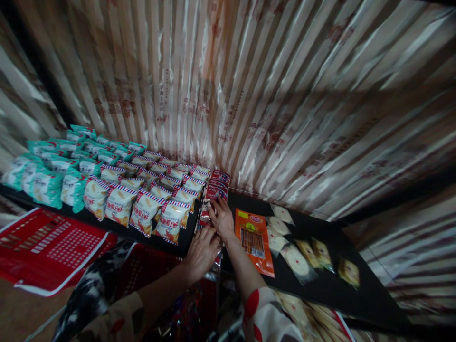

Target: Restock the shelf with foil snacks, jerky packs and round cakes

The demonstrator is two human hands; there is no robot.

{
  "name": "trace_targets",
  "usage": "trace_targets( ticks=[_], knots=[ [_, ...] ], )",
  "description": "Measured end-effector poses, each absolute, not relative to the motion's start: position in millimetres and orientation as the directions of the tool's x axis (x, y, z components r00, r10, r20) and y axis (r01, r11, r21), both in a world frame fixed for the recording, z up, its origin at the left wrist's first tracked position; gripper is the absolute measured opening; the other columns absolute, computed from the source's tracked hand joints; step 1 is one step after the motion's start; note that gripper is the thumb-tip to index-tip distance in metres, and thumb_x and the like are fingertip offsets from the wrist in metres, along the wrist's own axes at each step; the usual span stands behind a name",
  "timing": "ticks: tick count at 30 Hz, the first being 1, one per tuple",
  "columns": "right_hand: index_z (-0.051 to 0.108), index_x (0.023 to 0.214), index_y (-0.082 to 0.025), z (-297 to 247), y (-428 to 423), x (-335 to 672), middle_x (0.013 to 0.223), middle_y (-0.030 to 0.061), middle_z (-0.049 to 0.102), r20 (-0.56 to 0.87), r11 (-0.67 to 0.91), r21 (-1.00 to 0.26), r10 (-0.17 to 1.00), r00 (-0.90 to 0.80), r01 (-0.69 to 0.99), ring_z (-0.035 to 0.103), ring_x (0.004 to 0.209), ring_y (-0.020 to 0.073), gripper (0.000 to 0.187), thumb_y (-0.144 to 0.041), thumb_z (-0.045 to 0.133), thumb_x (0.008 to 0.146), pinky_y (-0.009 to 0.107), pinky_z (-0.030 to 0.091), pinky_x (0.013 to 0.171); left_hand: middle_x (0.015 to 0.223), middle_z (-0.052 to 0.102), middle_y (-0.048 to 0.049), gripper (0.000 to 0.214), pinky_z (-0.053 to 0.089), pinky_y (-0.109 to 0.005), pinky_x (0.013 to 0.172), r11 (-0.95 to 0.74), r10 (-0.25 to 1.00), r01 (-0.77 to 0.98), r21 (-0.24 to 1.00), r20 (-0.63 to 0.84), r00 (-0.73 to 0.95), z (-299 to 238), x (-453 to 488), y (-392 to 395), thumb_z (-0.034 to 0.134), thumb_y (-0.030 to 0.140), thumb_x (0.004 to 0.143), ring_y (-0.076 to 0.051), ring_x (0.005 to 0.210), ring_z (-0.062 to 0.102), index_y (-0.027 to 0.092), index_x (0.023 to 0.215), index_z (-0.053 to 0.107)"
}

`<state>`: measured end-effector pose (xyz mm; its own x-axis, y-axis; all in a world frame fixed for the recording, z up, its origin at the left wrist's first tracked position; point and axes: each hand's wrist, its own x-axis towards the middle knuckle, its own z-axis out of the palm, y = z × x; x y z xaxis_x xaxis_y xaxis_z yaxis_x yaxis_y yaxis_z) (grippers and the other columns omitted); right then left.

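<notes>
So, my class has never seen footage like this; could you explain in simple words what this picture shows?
There is no machine here: a person works with two bare hands. The one picture comes from a camera worn on the head, looking forward and down, so the arms enter from below. On a black surface stand rows of teal bags and striped-top bags, at the picture's left. Towards the right lie an orange packet, round white packs and small yellowish packs. Between them, the left hand and right hand are at a row of red packets; whether either grips one is unclear.
</notes>
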<state>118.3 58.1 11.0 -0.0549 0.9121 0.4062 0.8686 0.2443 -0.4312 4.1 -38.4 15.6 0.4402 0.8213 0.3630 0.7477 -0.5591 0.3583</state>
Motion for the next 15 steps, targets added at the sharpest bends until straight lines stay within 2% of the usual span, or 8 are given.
trace_targets(
  ticks=[8,15],
  knots=[
    [0.062,0.117,-0.019,16.0,57.1,117.6,0.134,0.0131,0.048,0.422,0.245,-0.352,0.903,-0.08,0.903,0.039,0.127,0.0265,0.036,-0.035,0.044,0.089,0.043,0.035,0.103,0.12,0.054,-0.0096,0.024,0.041,-0.043,0.099,-0.564,0.814,0.742,0.362,0.398,0.424,15.7,4.9,-39.3,0.052,0.021,0.085,-0.025,0.117,0.044,0.018,0.108,0.058],
    [0.064,0.112,-0.019,20.6,54.1,120.2,0.132,0.0128,0.051,0.47,0.276,-0.446,0.882,-0.04,0.851,0.043,0.124,0.0259,0.037,-0.039,0.043,0.089,0.044,0.036,0.102,0.122,0.053,-0.0114,0.024,0.041,-0.046,0.1,-0.598,0.786,0.7,0.39,0.458,0.416,15.3,2.3,-40.8,0.051,0.019,0.084,-0.027,0.124,0.039,0.016,0.107,0.059]
  ],
)
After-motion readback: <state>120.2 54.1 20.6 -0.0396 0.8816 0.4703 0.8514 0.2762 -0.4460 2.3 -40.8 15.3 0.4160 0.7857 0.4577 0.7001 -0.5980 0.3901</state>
